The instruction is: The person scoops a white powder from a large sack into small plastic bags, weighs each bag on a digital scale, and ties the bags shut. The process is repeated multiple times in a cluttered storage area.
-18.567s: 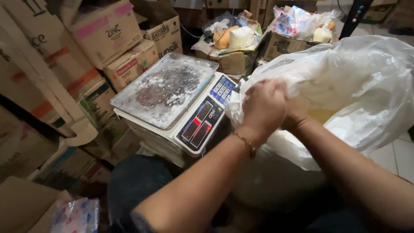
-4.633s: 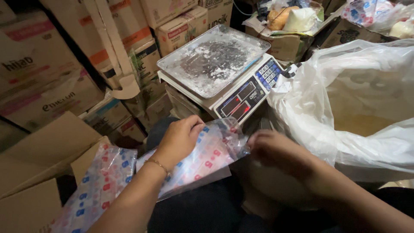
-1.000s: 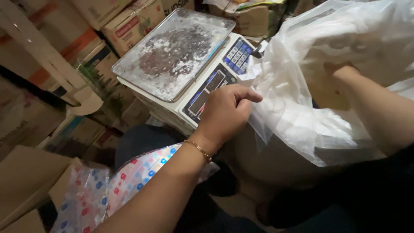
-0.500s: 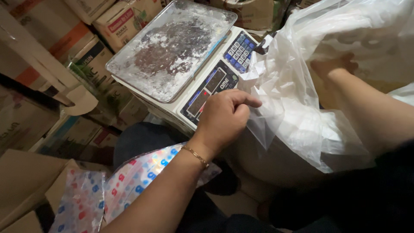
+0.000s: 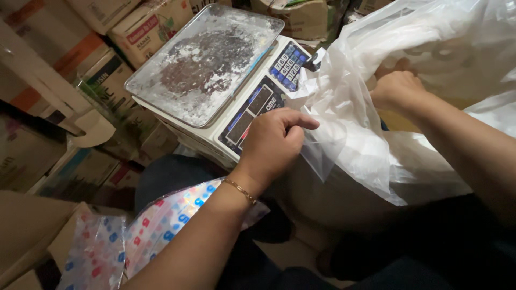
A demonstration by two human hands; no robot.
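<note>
Dusty scale (image 5: 215, 91), stacked cardboard boxes (image 5: 102, 70)

Both hands (image 5: 271, 142) on a clear plastic sack (image 5: 365, 129) beside a flour-dusted scale (image 5: 215, 80).

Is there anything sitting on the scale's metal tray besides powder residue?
No: the scale's metal tray holds only white powder smears, while the left hand pinches the big clear plastic bag beside it.

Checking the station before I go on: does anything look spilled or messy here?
Yes. The metal tray on the scale is smeared with white powder, thick toward its edges. The left hand pinches the big plastic bag; nothing else stands out.
</note>
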